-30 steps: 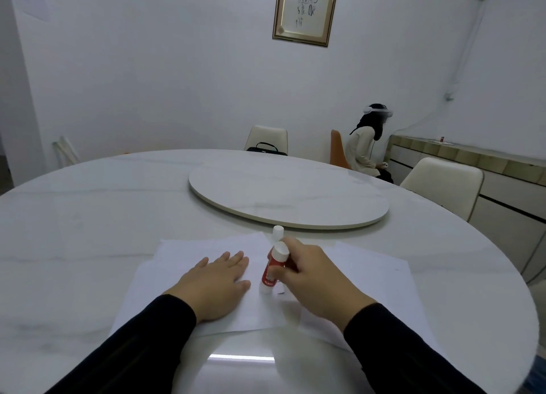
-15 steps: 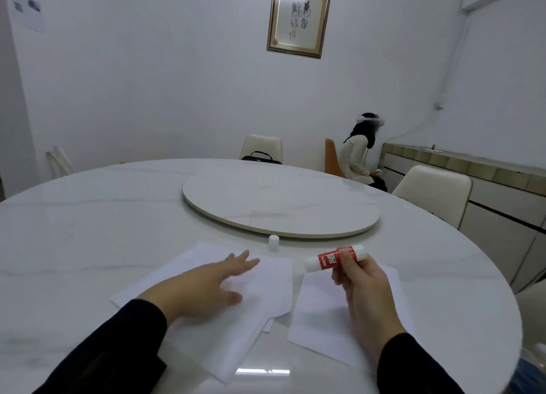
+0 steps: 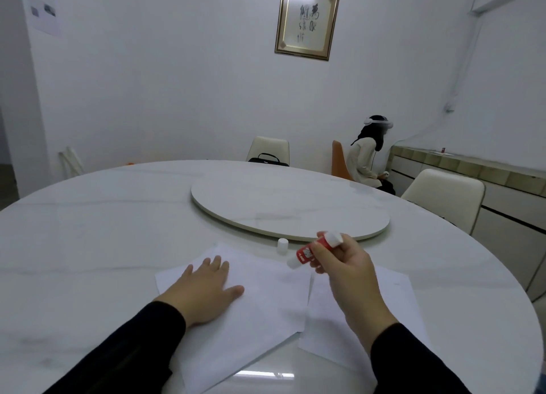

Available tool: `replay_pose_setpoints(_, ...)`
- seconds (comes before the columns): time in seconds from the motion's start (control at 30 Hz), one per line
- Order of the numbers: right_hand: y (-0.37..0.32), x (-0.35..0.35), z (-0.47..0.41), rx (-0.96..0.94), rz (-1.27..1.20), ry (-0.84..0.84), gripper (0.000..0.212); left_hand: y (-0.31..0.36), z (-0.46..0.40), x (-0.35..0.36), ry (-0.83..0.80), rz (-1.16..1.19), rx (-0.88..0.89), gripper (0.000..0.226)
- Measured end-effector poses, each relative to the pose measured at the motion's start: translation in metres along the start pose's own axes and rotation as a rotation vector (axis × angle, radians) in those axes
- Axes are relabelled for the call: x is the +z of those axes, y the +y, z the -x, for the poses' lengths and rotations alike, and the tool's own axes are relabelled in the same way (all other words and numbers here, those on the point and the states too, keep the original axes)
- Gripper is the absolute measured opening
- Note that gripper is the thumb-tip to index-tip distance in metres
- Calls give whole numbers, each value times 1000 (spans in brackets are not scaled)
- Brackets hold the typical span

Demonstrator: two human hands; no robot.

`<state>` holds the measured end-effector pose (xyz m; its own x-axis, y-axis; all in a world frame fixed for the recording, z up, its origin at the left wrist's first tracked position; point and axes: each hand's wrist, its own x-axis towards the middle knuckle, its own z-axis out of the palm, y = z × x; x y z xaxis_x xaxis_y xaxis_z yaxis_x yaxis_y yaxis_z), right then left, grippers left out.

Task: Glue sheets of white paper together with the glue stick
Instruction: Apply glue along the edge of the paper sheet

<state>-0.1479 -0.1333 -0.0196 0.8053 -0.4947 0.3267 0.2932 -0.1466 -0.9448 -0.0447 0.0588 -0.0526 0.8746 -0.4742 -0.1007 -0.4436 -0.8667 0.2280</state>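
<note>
Two paper sheets (image 3: 266,299) lay near the cap (image 3: 282,243); my left hand (image 3: 206,290) pressed flat on them, my right hand (image 3: 342,263) pinched the glue stick (image 3: 310,251). I should spread glue evenly along the edge.

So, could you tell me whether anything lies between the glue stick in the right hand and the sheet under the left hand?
Nothing visible does. The glue stick, gripped by the right hand, hangs just above the bare far right part of the sheet. The left hand lies flat further left, and the cap stands beyond the paper.
</note>
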Motion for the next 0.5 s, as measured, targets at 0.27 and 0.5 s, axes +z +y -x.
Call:
replay_pose_setpoints(0.27,17,72,-40,-16,393,-266,4,-4,-1,10,45,-41,55,64)
replay_pose_setpoints(0.5,41,92,-48,-34,480,-388,15,-7,-5,9,25,-33,63,57)
